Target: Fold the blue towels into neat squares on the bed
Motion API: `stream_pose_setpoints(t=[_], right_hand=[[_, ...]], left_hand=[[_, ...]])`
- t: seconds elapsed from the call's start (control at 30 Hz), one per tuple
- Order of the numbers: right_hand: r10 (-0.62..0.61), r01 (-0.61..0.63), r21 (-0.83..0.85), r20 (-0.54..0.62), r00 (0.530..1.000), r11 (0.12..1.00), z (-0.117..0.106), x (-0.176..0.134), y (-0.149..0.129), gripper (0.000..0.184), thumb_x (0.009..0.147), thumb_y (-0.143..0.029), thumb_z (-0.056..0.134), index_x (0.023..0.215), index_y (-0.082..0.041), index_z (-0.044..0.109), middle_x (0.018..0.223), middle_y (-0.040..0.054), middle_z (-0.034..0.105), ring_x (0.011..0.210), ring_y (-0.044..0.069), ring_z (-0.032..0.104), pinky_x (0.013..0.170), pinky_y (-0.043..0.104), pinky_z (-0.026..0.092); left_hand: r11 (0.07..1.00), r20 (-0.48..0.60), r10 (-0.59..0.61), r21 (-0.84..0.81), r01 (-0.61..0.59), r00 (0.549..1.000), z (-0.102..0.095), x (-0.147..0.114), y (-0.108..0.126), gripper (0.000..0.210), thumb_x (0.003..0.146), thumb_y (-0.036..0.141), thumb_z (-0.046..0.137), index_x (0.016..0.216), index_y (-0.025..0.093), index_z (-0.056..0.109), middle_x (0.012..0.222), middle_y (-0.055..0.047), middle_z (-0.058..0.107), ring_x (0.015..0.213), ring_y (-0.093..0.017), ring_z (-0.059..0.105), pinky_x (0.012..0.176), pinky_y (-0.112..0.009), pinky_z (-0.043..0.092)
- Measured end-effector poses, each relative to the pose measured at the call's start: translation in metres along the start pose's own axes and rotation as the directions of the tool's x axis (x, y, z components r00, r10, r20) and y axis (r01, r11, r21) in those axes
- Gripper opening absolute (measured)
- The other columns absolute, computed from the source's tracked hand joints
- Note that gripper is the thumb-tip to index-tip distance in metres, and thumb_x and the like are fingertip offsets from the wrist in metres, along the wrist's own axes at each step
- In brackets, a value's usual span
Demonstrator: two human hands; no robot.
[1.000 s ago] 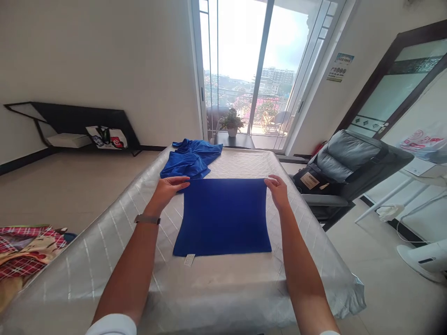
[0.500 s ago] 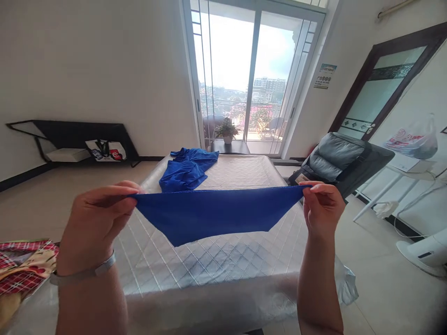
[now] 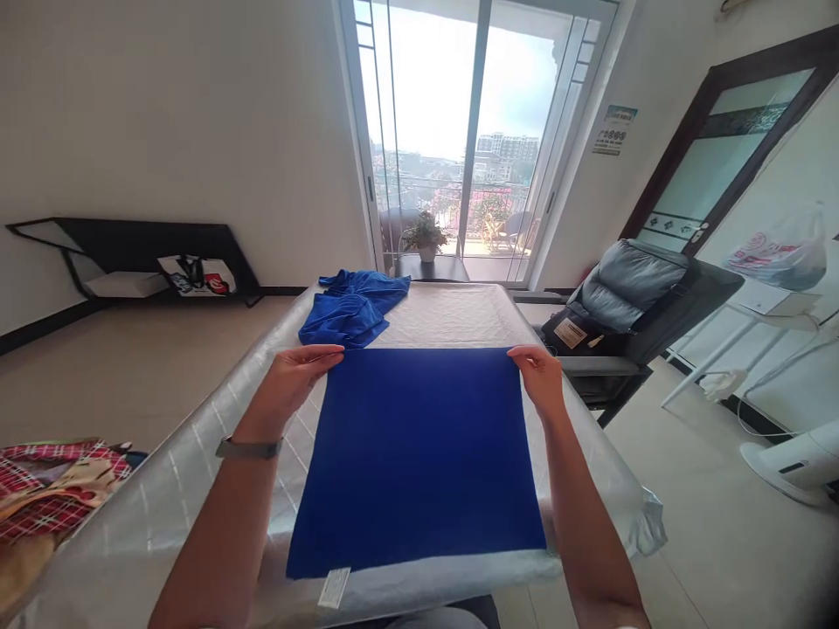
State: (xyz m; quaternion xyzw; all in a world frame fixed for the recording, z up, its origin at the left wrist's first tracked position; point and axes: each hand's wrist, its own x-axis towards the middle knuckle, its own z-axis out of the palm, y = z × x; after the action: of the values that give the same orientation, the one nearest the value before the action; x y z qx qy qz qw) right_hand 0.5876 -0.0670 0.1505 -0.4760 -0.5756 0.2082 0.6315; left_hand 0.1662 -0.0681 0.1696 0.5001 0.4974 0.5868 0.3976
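A flat blue cloth (image 3: 423,454) spreads over the near part of the covered table, roughly square, with a white tag (image 3: 335,588) sticking out at its near left edge. My left hand (image 3: 294,371) pinches its far left corner between thumb and fingers. At the far right corner, my right hand (image 3: 541,376) pinches the cloth the same way, and the far edge runs straight between the two. Beyond it lies a crumpled blue garment (image 3: 354,310) at the table's far left.
A quilted, silvery cover (image 3: 190,472) drapes the table. Red plaid fabric (image 3: 65,489) lies at the left. A dark armchair (image 3: 629,301) holding a black bag (image 3: 580,332) stands on the right. A potted plant (image 3: 426,240) is by the glass door.
Both hands have moved inward and away from me, still pinching the cloth's corners. The cloth, held up and folding away before, now spreads toward me over the table.
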Motion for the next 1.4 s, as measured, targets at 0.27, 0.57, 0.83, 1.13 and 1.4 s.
stream_pose_setpoints(t=[0.27, 0.57, 0.83, 1.13, 1.4], right_hand=[[0.359, -0.309, -0.267, 0.164, 0.919, 0.913, 0.055, 0.035, 0.112, 0.017, 0.075, -0.021, 0.06, 0.076, -0.023, 0.077, 0.083, 0.0006, 0.079, 0.086, 0.021, 0.073, 0.085, 0.033, 0.056], [0.359, -0.263, -0.482, 0.117, 0.926, 0.836, 0.086, 0.067, 0.163, 0.025, 0.083, -0.018, 0.055, 0.087, -0.025, 0.079, 0.094, 0.0006, 0.079, 0.091, 0.019, 0.073, 0.09, 0.03, 0.053], [0.317, -0.202, -0.57, 0.108, 0.942, 0.797, 0.091, 0.06, 0.184, 0.024, 0.09, -0.024, 0.053, 0.096, -0.026, 0.077, 0.101, 0.0021, 0.077, 0.092, 0.02, 0.071, 0.088, 0.03, 0.051], [0.376, -0.214, -0.652, 0.117, 0.919, 0.727, 0.093, 0.064, 0.181, 0.024, 0.095, -0.026, 0.051, 0.101, -0.027, 0.074, 0.105, 0.0032, 0.076, 0.098, 0.022, 0.069, 0.085, 0.03, 0.05], [0.298, -0.081, -0.79, 0.132, 0.945, 0.607, 0.101, 0.059, 0.166, 0.032, 0.098, -0.023, 0.048, 0.121, -0.021, 0.07, 0.121, 0.0133, 0.067, 0.112, 0.027, 0.061, 0.098, 0.036, 0.046]], left_hand=[[0.958, 0.077, -0.283, 0.059, 0.279, 0.956, 0.019, 0.073, -0.125, 0.04, 0.047, 0.038, 0.093, 0.079, 0.018, 0.078, 0.088, -0.011, 0.08, 0.089, -0.028, 0.075, 0.082, -0.04, 0.06], [0.963, 0.037, -0.267, 0.05, 0.265, 0.963, 0.032, 0.122, -0.159, 0.046, 0.049, 0.041, 0.093, 0.084, 0.016, 0.077, 0.084, -0.01, 0.079, 0.082, -0.025, 0.074, 0.079, -0.039, 0.06], [0.984, -0.058, -0.136, 0.108, 0.141, 0.989, 0.023, 0.132, -0.182, 0.058, 0.043, 0.047, 0.096, 0.089, 0.016, 0.079, 0.091, -0.011, 0.08, 0.09, -0.028, 0.075, 0.088, -0.041, 0.058], [0.876, -0.021, 0.034, 0.481, -0.019, 0.999, 0.027, 0.132, -0.187, 0.031, 0.075, 0.041, 0.075, 0.095, 0.019, 0.081, 0.099, -0.01, 0.08, 0.094, -0.028, 0.075, 0.093, -0.039, 0.055], [0.745, 0.089, 0.115, 0.65, -0.146, 0.989, 0.034, 0.128, -0.18, 0.026, 0.084, 0.027, 0.063, 0.101, 0.019, 0.081, 0.103, -0.009, 0.08, 0.096, -0.025, 0.074, 0.095, -0.037, 0.054]])
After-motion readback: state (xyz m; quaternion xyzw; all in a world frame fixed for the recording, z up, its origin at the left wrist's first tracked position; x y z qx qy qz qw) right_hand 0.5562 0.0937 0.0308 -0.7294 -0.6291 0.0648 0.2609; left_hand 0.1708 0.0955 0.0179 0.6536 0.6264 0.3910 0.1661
